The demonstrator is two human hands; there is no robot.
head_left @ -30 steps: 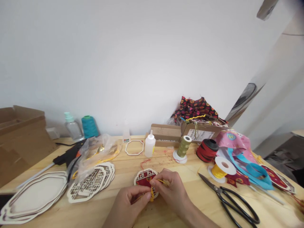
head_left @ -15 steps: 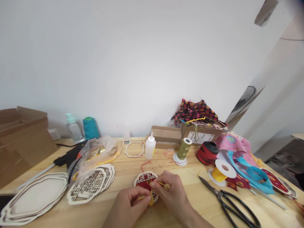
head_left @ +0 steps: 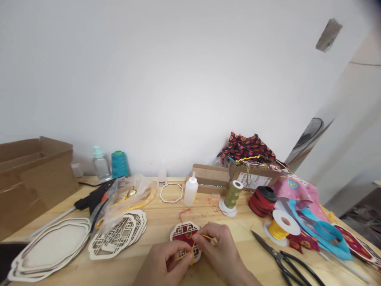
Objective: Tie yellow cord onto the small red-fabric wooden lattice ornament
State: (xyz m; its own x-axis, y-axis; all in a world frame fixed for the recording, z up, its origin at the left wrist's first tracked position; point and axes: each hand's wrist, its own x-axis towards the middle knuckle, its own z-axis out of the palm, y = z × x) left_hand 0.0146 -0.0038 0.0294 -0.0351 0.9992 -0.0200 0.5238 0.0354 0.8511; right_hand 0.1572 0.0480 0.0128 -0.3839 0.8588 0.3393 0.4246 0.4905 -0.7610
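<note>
A small ornament (head_left: 185, 235), a white lattice frame over red patterned fabric, lies on the table between my hands. A yellow cord (head_left: 193, 247) runs over its lower right part. My left hand (head_left: 168, 260) pinches the cord near the ornament's lower edge. Thumb and finger of my right hand (head_left: 218, 246) grip the same cord a little higher and to the right, and a loop of it shows by the knuckles. A red thread (head_left: 183, 213) trails from the top of the ornament. My fingers hide part of the frame's lower side.
Scissors (head_left: 279, 256) and a yellow cord spool (head_left: 278, 230) lie to the right. Lattice frames (head_left: 113, 238) and larger white panels (head_left: 50, 250) are stacked left. A glue bottle (head_left: 191, 190), green thread spool (head_left: 233, 194) and cardboard box (head_left: 253, 176) stand behind.
The view has shifted slightly, so everything sits a little lower and to the right. Both hands keep their pinch on the yellow cord, with only small finger movement.
</note>
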